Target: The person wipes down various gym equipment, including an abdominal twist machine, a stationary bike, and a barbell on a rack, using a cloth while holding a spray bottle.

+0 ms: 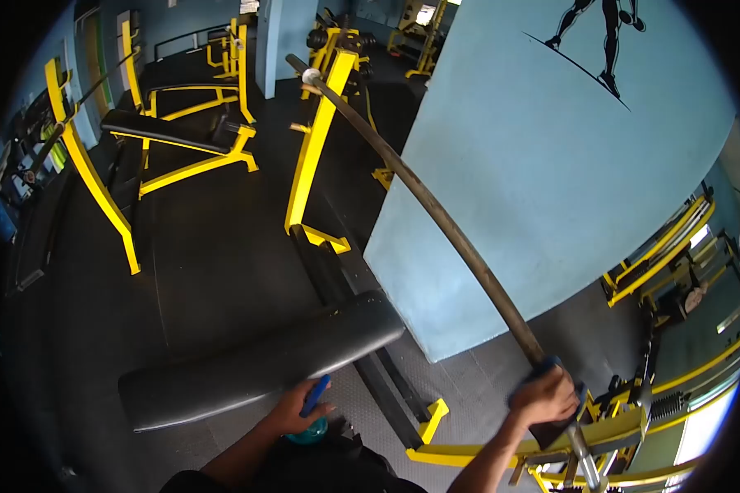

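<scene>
My left hand (298,411) is closed around a spray bottle (311,432) with a blue top and a teal body, low in the view beside the bench pad. My right hand (548,396) grips a dark blue cloth (521,384), pressing it round the barbell (448,226) near its right end. The bar runs diagonally from the far yellow upright (321,144) down to my right hand and carries no plates. Below and left of the bar lies the black padded bench (263,361).
A second yellow bench with a black pad (168,131) stands at the back left, with its own uprights. A light blue wall (543,181) with a painted figure rises just beyond the bar. More yellow machines (662,251) fill the right side.
</scene>
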Available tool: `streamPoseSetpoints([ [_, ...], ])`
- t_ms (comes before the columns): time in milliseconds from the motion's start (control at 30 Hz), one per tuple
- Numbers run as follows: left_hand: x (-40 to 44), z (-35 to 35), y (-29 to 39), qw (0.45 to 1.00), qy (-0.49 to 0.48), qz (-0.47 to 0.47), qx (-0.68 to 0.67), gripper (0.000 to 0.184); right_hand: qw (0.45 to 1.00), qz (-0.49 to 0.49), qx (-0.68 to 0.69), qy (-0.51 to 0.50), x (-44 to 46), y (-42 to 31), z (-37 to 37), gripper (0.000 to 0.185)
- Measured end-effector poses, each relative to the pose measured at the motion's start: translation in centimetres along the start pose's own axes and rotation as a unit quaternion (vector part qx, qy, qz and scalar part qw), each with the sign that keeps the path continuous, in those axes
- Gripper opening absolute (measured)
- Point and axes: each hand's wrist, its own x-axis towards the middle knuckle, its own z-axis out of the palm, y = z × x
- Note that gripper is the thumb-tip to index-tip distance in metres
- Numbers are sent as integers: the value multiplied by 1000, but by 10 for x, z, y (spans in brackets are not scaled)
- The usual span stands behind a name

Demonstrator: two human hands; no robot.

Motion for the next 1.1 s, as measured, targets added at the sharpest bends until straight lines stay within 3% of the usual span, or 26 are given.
streamPoseSetpoints([
  [67, 15, 7, 12, 1000, -10, 3, 22, 54, 995, -19, 46, -87, 16, -79, -3, 21],
  [167, 45, 17, 34, 997, -65, -30, 17, 55, 961, -94, 133, -223, 34, -140, 7, 37],
  [267, 68, 15, 30, 998, -50, -27, -36, 59, 928, -174, 177, -278, 45, -133, 1, 52],
  [333, 82, 10, 19, 996, 6, 58, -66, 60, 928, -229, 150, -253, 39, -120, 1, 67],
  [367, 89, 4, 14, 996, 20, 53, -73, 60, 938, -221, 130, -234, 37, -126, 5, 62],
  [433, 94, -16, 1, 980, -22, -115, -159, 61, 939, -146, 21, -311, 37, -150, 16, 53],
  [467, 99, -25, -7, 980, -24, -117, -160, 61, 938, -147, 18, -314, 35, -169, 21, 53],
  [533, 113, -43, -25, 986, -38, -138, -89, 57, 953, -174, 28, -246, 39, -224, 39, 48],
  [700, 155, -95, -59, 987, -18, -107, -121, 62, 953, -198, 41, -225, 55, -424, 99, 38],
  [833, 175, -123, -76, 985, 18, -130, -112, 62, 954, -260, 111, -97, 60, -585, 164, 36],
  [900, 182, -128, -110, 988, 25, -100, -117, 63, 944, -283, 134, -106, 71, -675, 193, 36],
  [967, 174, -140, -114, 983, 44, -147, -98, 59, 945, -290, 127, -87, 75, -726, 214, 35],
  [1000, 176, -165, -84, 928, 17, -289, -235, 58, 944, -296, 118, -81, 75, -749, 220, 34],
  [1033, 171, -172, -83, 929, 26, -285, -235, 58, 941, -307, 127, -66, 77, -769, 225, 29],
  [1100, 158, -175, -90, 964, 117, -221, -96, 55, 944, -312, 108, -15, 74, -806, 248, 24],
])
